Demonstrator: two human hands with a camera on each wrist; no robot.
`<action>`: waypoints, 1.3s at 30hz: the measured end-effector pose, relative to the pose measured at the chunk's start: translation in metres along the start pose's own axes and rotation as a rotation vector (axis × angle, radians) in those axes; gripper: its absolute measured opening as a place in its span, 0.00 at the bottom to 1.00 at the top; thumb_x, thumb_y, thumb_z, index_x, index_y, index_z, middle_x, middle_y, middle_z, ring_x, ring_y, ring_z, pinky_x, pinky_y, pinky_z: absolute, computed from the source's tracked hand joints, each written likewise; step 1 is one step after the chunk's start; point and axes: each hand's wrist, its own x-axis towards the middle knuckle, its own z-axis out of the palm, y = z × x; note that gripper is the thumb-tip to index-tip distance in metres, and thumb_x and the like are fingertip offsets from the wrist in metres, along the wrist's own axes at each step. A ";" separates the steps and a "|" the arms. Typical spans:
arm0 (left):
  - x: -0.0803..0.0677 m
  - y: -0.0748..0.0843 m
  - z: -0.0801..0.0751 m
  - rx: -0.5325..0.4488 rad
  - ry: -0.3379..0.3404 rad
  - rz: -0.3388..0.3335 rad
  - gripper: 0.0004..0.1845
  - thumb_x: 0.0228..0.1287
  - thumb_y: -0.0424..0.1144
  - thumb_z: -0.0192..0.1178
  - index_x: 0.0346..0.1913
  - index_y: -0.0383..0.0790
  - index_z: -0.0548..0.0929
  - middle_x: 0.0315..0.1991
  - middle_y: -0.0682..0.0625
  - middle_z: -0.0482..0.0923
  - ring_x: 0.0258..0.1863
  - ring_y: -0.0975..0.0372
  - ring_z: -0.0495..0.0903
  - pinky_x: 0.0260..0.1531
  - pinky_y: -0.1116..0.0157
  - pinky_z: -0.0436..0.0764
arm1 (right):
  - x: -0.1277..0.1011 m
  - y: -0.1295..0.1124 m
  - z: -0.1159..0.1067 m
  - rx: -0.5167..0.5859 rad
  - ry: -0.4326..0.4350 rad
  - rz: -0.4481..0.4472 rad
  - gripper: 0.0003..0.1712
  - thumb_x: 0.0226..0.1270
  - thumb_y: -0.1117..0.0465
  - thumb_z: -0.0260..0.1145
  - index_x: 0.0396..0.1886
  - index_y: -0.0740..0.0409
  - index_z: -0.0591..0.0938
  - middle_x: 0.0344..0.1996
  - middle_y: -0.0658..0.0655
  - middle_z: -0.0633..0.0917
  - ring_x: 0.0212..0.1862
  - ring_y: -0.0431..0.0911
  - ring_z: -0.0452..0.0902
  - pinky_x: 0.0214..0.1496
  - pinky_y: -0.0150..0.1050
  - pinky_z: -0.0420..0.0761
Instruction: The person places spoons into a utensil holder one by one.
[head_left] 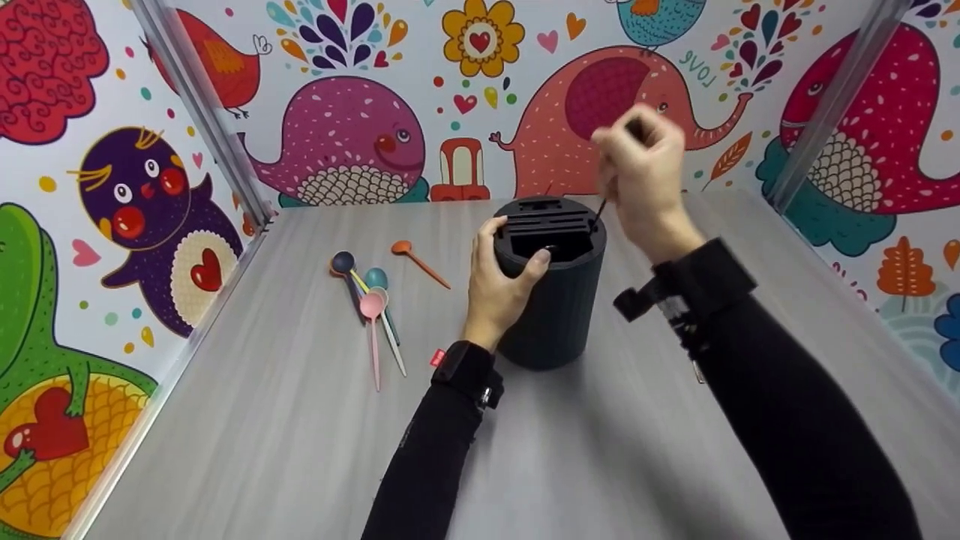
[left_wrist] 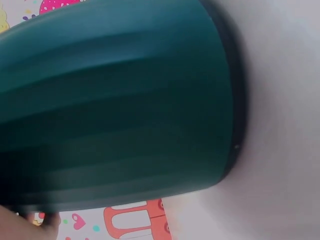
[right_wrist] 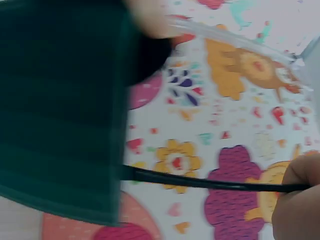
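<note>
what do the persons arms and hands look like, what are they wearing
Both arms are in long black sleeves that end at the wrists. The left hand and right hand are bare, with no gloves. Each wrist carries a black strap with a small black device mounted on it; the left one shows a small red tag.

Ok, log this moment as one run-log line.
left hand: grips dark holder rim | right hand: pinches thin black handle at holder top | spoons: lying on table, left
</note>
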 end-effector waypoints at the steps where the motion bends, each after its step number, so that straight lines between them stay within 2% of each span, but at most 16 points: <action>1: 0.000 0.000 0.000 0.004 -0.001 0.001 0.46 0.55 0.67 0.60 0.73 0.47 0.64 0.73 0.48 0.63 0.69 0.60 0.64 0.69 0.52 0.64 | -0.003 0.007 -0.004 -0.026 0.001 0.017 0.15 0.63 0.73 0.62 0.19 0.58 0.72 0.11 0.52 0.69 0.11 0.41 0.58 0.11 0.34 0.56; 4: 0.001 -0.002 0.001 0.017 0.006 0.013 0.46 0.55 0.67 0.60 0.72 0.47 0.65 0.72 0.48 0.64 0.69 0.60 0.65 0.69 0.53 0.65 | -0.011 0.025 -0.013 -0.095 -0.007 0.068 0.14 0.65 0.71 0.64 0.21 0.60 0.73 0.12 0.54 0.70 0.11 0.42 0.60 0.11 0.34 0.60; 6: 0.002 -0.002 0.001 0.021 0.019 0.029 0.45 0.55 0.67 0.60 0.72 0.46 0.66 0.72 0.48 0.64 0.69 0.60 0.65 0.68 0.54 0.65 | -0.016 0.034 -0.018 -0.145 -0.041 0.103 0.14 0.67 0.68 0.66 0.22 0.62 0.74 0.14 0.55 0.71 0.12 0.42 0.62 0.13 0.34 0.63; 10: 0.003 -0.002 0.001 0.023 0.035 0.054 0.45 0.55 0.66 0.60 0.71 0.45 0.66 0.71 0.47 0.65 0.68 0.59 0.66 0.68 0.55 0.66 | -0.024 0.048 -0.025 -0.312 -0.127 0.132 0.12 0.70 0.64 0.67 0.28 0.64 0.77 0.17 0.55 0.73 0.17 0.42 0.66 0.19 0.35 0.71; 13: 0.003 -0.002 0.001 0.022 0.032 0.052 0.44 0.55 0.66 0.60 0.71 0.46 0.66 0.71 0.47 0.65 0.68 0.59 0.66 0.67 0.55 0.67 | -0.029 0.055 -0.027 -0.470 -0.155 0.088 0.11 0.70 0.64 0.66 0.30 0.67 0.79 0.19 0.53 0.73 0.22 0.42 0.67 0.26 0.35 0.70; 16: 0.003 -0.002 0.001 0.022 0.030 0.048 0.44 0.55 0.65 0.60 0.71 0.46 0.65 0.71 0.47 0.65 0.67 0.59 0.66 0.67 0.54 0.67 | -0.034 0.061 -0.025 -0.613 -0.158 0.007 0.09 0.70 0.65 0.65 0.31 0.67 0.79 0.22 0.52 0.74 0.26 0.42 0.68 0.30 0.35 0.68; 19: 0.004 -0.001 0.000 0.021 0.029 0.050 0.44 0.56 0.65 0.60 0.71 0.45 0.65 0.71 0.47 0.65 0.67 0.59 0.67 0.66 0.54 0.68 | -0.037 0.065 -0.021 -0.714 -0.172 -0.070 0.09 0.72 0.65 0.63 0.32 0.66 0.80 0.24 0.52 0.75 0.28 0.43 0.68 0.32 0.36 0.66; 23: 0.003 -0.001 0.000 0.018 0.028 0.046 0.44 0.56 0.64 0.61 0.72 0.45 0.65 0.72 0.46 0.65 0.68 0.58 0.66 0.67 0.53 0.67 | -0.040 0.067 -0.022 -0.777 -0.168 -0.112 0.08 0.72 0.64 0.63 0.33 0.65 0.81 0.24 0.54 0.76 0.27 0.45 0.69 0.32 0.35 0.66; 28: 0.000 -0.003 0.002 0.004 0.024 0.031 0.44 0.55 0.65 0.61 0.72 0.46 0.65 0.72 0.47 0.65 0.68 0.59 0.66 0.67 0.54 0.66 | -0.036 0.064 -0.035 -0.755 -0.123 -0.078 0.10 0.70 0.61 0.68 0.36 0.66 0.83 0.28 0.53 0.79 0.31 0.42 0.72 0.36 0.34 0.70; 30: 0.000 -0.003 0.002 0.002 0.022 0.029 0.45 0.55 0.65 0.60 0.72 0.46 0.65 0.72 0.47 0.65 0.68 0.59 0.66 0.68 0.54 0.66 | -0.032 0.060 -0.043 -0.724 -0.092 -0.043 0.10 0.71 0.61 0.68 0.38 0.67 0.83 0.29 0.52 0.80 0.32 0.41 0.73 0.38 0.33 0.71; 34: 0.001 -0.003 0.001 -0.001 0.018 0.029 0.46 0.54 0.67 0.59 0.72 0.46 0.65 0.72 0.47 0.64 0.69 0.59 0.65 0.69 0.52 0.65 | -0.025 0.048 -0.065 -0.705 -0.041 0.054 0.12 0.75 0.63 0.62 0.43 0.71 0.82 0.34 0.52 0.81 0.38 0.42 0.75 0.45 0.34 0.73; 39: 0.000 -0.001 0.000 0.008 0.006 0.016 0.47 0.54 0.70 0.58 0.73 0.47 0.64 0.72 0.47 0.63 0.70 0.59 0.64 0.69 0.50 0.64 | -0.023 0.044 -0.108 -0.810 -0.023 0.198 0.21 0.79 0.53 0.56 0.52 0.69 0.79 0.44 0.56 0.81 0.49 0.45 0.74 0.55 0.37 0.70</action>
